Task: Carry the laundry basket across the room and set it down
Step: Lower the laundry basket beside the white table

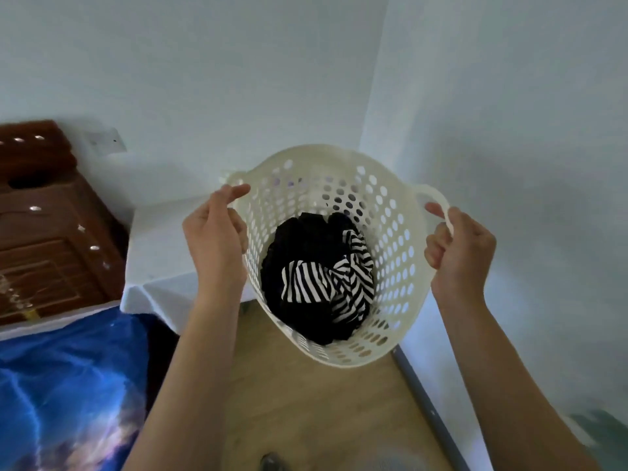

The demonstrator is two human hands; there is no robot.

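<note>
Both forearms reach out from under my view, and at their ends my left hand (pixel 212 232) and right hand (pixel 458 243) each have a closed grip on a handle of the laundry basket (pixel 390 232), fingers curled under the loop on either side. It hangs in the air between them, clear of the floor, tipped a little so I look straight into it. At its bottom lie dark clothes (pixel 299 266) with a black-and-white striped piece (pixel 326 280) bunched on top; the load looks light and should not shift much. I judge I am at the end of the carry, close to the corner of the room, with the setting-down not yet done. Next I need to lower it evenly with both hands onto the bare wooden floor (pixel 306 402) below and level the base before I let go. Just beyond my left hand a low surface covered in white cloth (pixel 159 253) juts toward the basket, and its corner could catch the rim if I drift left. Farther left stand a brown wooden headboard (pixel 51 239) and a bed with a blue cover (pixel 68 385). On the right the wall (pixel 526 130) and its skirting strip (pixel 428 402) are near, leaving a narrow strip of floor to aim for.
</note>
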